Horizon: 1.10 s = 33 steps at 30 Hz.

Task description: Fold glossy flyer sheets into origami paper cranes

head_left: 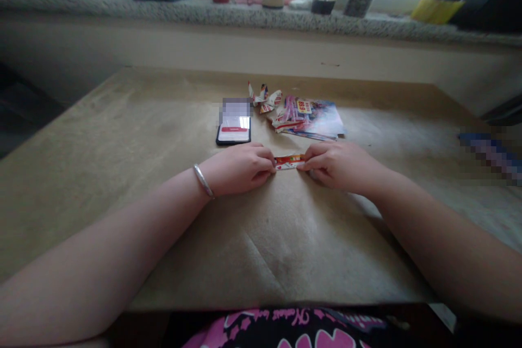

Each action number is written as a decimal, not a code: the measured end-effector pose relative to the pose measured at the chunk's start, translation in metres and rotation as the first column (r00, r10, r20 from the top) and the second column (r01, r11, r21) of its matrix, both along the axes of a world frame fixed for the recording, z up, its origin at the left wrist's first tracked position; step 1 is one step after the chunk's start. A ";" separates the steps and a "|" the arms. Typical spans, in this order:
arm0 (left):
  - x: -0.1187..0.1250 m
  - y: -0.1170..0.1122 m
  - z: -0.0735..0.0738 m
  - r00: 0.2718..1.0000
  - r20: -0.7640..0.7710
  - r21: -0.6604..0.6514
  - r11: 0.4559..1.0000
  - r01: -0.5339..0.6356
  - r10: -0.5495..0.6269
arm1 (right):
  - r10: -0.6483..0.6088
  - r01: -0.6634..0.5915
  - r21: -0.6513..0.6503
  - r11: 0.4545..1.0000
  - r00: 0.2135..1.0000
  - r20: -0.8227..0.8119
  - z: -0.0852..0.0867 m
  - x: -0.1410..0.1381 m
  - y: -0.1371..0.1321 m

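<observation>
A small folded strip of printed red and white paper (289, 161) lies on the tan table (122, 136) between my hands. My left hand (238, 167), with a silver bangle on its wrist, pinches the strip's left end with curled fingers. My right hand (340, 166) pinches the right end the same way. Both hands rest on the table top.
Just behind the hands lie a black phone (234, 129) with a lit screen, folded paper pieces (266, 99) and a stack of colourful leaflets (312, 118). A stone windowsill (204, 11) at the back carries bottles and jars. A blurred blue object (491, 153) lies far right.
</observation>
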<state>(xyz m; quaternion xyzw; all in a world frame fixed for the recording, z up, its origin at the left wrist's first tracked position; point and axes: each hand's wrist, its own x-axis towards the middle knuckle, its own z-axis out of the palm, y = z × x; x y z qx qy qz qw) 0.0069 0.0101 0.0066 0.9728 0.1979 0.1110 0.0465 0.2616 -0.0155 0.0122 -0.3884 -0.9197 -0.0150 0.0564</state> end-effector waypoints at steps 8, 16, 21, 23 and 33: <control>0.000 0.000 0.000 1.000 0.028 -0.004 1.000 -0.001 0.001 | -0.004 -0.002 -0.060 0.998 0.996 -0.092 -0.004 0.001 0.003; -0.004 0.003 -0.002 0.998 0.055 -0.038 0.999 0.016 -0.014 | 0.018 -0.021 -0.036 0.999 0.997 -0.071 -0.004 0.001 0.002; -0.002 0.002 -0.003 0.999 0.030 0.035 0.999 0.038 -0.039 | 0.021 -0.022 -0.022 1.000 0.999 -0.044 -0.003 -0.001 0.002; -0.001 0.001 -0.003 0.999 0.026 0.064 0.997 0.040 -0.041 | 0.023 -0.024 -0.005 1.000 0.999 -0.035 -0.003 -0.001 0.001; 0.002 0.000 -0.007 0.996 0.067 0.030 0.998 -0.058 0.055 | 0.011 -0.005 0.060 0.998 0.995 -0.102 -0.012 -0.008 0.001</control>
